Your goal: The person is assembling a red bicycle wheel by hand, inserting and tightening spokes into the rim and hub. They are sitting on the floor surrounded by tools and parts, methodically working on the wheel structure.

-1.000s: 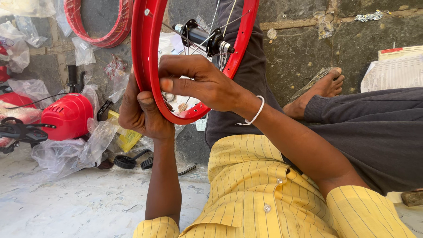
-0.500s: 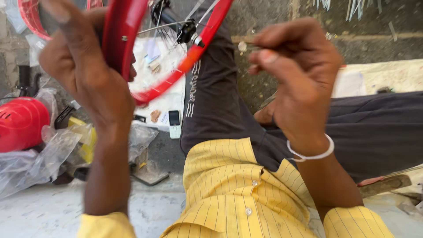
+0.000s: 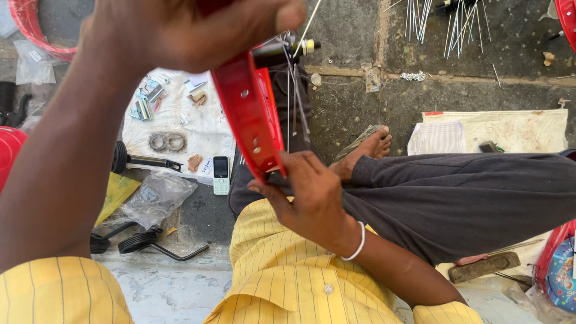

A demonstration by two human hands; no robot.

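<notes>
Left hand [image 3: 180, 30] clamped on top of the glossy red metal wheel rim [image 3: 252, 117] | right hand [image 3: 309, 192], free half a second ago, now pinches a thin steel spoke at the rim's lower edge, six o'clock | small white keypad phone [image 3: 221, 174] on cloth, nine o'clock | loose spokes [image 3: 444, 24] on the stone floor, one o'clock

The wheel rim [image 3: 252, 117] stands on edge between the left hand [image 3: 180, 30] above and the right hand [image 3: 309, 192] below. Left of it, a phone [image 3: 221, 174] lies beside a cloth [image 3: 204, 129] bearing small parts; loose spokes [image 3: 438, 24] lie on the floor beyond, upper right.
</notes>
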